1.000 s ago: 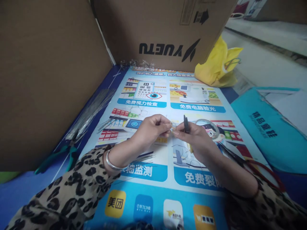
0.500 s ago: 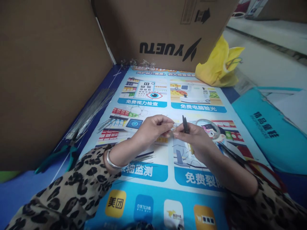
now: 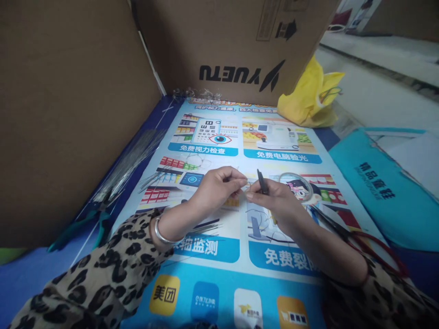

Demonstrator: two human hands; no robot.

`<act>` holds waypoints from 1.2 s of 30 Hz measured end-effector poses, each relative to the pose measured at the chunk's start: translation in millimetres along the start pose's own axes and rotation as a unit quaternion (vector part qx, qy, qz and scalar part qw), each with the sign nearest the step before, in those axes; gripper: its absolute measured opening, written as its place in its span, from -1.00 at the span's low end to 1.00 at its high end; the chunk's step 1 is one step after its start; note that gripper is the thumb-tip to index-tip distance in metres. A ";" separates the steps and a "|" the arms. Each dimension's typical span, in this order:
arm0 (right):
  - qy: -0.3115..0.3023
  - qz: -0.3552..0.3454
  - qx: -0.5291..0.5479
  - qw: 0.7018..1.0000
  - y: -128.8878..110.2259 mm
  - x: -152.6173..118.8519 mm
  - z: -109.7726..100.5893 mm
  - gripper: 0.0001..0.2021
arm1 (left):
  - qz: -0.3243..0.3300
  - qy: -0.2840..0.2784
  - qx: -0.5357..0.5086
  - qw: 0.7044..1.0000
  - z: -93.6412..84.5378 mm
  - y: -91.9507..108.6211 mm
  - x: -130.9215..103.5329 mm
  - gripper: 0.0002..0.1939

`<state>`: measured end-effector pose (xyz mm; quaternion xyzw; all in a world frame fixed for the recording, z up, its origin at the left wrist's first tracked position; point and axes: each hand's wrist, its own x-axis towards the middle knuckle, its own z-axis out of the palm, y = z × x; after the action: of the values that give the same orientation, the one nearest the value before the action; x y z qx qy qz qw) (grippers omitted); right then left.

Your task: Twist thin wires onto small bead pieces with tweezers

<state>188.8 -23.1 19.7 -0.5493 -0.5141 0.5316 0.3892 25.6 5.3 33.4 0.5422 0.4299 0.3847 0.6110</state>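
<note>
Glossy poster (image 3: 242, 137) over a blue table (image 3: 61, 269); brown cardboard (image 3: 222, 41) stands at left and back, a crumpled yellow bag (image 3: 305, 103) far right. Above the poster, between the hands, a thin wire (image 3: 249, 183) is pinched in the left hand's (image 3: 217, 185) fingers. The right hand's (image 3: 279, 198) fingers curl around a slim black-tipped tool (image 3: 262, 181); whether they also pinch the wire, I cannot tell.
</note>
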 end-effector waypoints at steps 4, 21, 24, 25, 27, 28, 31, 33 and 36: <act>-0.006 0.005 0.014 1.000 -1.4 -1.2 0.7 -0.81 | 0.015 -0.007 0.001 1.000 0.9 -4.3 0.0 -0.87; 0.095 -0.297 -0.636 0.706 -8.6 5.2 -22.0 -0.80 | -0.065 0.018 -0.164 0.984 -11.3 8.0 4.9 -0.89; 0.150 -0.339 -0.693 0.619 -9.5 2.1 -23.5 -0.82 | -0.075 0.025 -0.161 0.984 -9.5 7.6 4.4 -0.88; 0.159 -0.349 -0.701 0.601 -9.7 1.4 -23.6 -0.82 | -0.078 0.024 -0.156 0.984 -8.7 7.1 4.2 -0.89; 0.170 -0.368 -0.711 0.574 -9.3 1.2 -23.2 -0.82 | -0.085 0.023 -0.147 0.985 -7.0 6.3 3.7 -0.89; 0.175 -0.379 -0.712 0.565 -8.7 1.6 -22.8 -0.82 | -0.087 0.024 -0.142 0.986 -6.0 6.1 3.4 -0.90; 0.195 -0.412 -0.704 0.545 -5.8 3.8 -21.5 -0.82 | -0.097 0.026 -0.132 0.986 -3.1 6.3 2.1 -0.89; 0.204 -0.423 -0.698 0.540 -4.1 4.8 -20.9 -0.82 | -0.105 0.024 -0.131 0.985 -1.7 6.9 1.4 -0.89; 0.199 -0.422 -0.699 0.541 -3.1 5.2 -20.4 -0.82 | -0.109 0.024 -0.136 0.984 -0.9 7.0 1.0 -0.89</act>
<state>207.9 -15.1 24.5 -0.4579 -0.8047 -0.3453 0.1533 25.1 7.3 40.2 0.3946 0.4446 0.3831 0.7070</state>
